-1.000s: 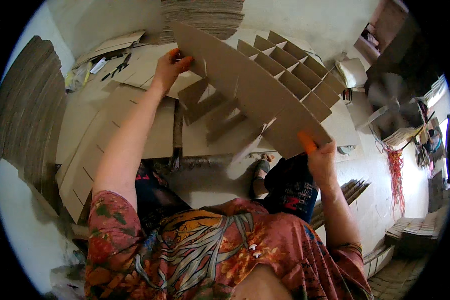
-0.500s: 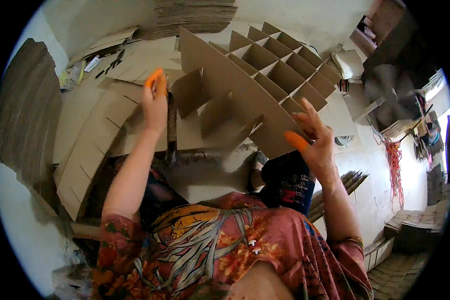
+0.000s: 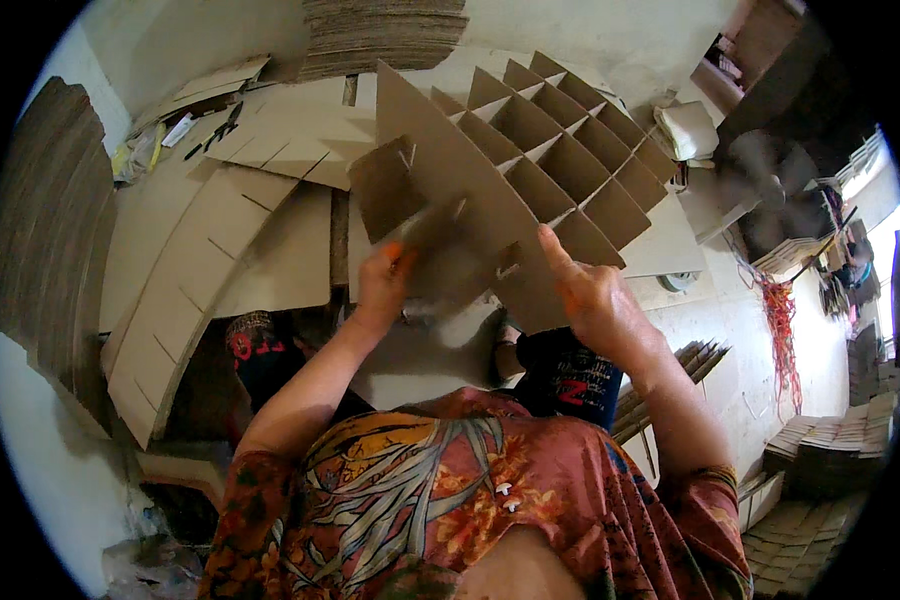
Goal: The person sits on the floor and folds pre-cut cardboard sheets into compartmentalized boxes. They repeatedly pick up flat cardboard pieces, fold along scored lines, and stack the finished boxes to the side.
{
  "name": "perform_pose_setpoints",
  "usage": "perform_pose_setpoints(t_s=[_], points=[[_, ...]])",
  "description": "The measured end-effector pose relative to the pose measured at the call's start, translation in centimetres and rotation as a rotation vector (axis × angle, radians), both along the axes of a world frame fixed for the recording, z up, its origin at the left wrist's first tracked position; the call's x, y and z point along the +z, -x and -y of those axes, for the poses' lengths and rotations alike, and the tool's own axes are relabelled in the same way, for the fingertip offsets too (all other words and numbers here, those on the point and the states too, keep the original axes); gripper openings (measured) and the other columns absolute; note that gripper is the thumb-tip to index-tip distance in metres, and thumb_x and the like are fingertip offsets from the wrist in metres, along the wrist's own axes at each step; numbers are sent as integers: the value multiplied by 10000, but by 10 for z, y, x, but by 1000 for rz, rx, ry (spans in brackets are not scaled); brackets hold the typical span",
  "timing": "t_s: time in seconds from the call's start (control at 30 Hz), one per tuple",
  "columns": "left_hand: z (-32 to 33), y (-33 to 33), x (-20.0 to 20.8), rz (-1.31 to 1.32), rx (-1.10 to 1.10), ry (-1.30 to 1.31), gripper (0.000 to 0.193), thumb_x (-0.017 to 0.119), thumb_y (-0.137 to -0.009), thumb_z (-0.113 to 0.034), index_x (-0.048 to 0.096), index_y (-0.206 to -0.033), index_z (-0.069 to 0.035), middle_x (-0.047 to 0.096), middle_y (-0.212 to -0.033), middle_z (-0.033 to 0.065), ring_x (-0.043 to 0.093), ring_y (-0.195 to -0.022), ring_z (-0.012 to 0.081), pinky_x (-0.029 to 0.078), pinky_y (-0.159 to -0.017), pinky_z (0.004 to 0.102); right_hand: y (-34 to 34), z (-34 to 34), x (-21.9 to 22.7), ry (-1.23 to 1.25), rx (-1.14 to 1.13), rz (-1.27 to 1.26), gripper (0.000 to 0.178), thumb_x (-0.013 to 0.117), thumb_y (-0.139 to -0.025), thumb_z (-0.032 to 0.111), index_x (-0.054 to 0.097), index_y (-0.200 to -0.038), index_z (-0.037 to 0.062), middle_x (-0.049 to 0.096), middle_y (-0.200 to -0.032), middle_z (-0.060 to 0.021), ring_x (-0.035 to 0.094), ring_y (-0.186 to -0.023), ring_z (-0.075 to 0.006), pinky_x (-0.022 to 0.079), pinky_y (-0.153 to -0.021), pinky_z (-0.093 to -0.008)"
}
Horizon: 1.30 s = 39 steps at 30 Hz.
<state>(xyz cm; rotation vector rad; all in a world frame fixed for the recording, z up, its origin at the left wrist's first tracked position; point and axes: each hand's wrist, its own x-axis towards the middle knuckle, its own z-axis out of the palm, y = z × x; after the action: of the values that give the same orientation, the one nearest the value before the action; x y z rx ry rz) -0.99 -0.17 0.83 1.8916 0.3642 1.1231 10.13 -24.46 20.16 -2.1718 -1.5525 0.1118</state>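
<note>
A brown cardboard divider grid with square open cells sits at a slant in front of the person, its near end above the knees. The right hand lies over the grid's nearest long panel, index finger extended, its grip hidden. The left hand, fingers curled, is at a blurred cross panel; whether it grips cannot be told. Slotted, pale brown cardboard sheets lie to the left.

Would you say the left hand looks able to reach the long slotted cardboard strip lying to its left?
Probably yes: nothing upright seems to stand between the left hand and the slotted cardboard strip, whose top lies mostly uncovered.
</note>
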Motion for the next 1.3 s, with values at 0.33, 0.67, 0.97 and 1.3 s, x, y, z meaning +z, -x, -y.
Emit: perform_pose_setpoints(t_s=[0.33,0.67,0.97,1.3], points=[[-3,5,9,-86,-62,115,86,575,-833,-58,563,-799,20,546,-660,134,470,-596,151,407,-555,292,6,-9,2,73,-24,62,632,512,-745,-52,362,-1346,71,577,-762,-259,568,-694,-416,456,-638,-432],[-4,10,14,-202,-83,87,145,593,-845,-125,622,-921,-6,634,-807,125,596,-738,187,451,-649,304,-4,-8,-22,165,50,183,725,542,-661,-36,326,-1350,31,613,-779,-196,597,-653,-365,479,-584,-434],[0,31,38,-25,-74,273,380,465,-938,-257,509,-1208,6,574,-1131,110,515,-1057,192,372,-918,282,-25,9,-19,-395,-204,169,610,659,-796,245,403,-1292,-2,515,-1190,-250,495,-1109,-371,420,-912,-389],[92,13,58,-115,-851,498,618,485,-897,-447,374,-1343,-33,499,-1191,74,477,-815,74,392,-703,196,-68,-5,-42,-244,-424,-416,926,730,-691,481,342,-1289,-110,455,-1243,-308,434,-1196,-365,361,-986,-366]])
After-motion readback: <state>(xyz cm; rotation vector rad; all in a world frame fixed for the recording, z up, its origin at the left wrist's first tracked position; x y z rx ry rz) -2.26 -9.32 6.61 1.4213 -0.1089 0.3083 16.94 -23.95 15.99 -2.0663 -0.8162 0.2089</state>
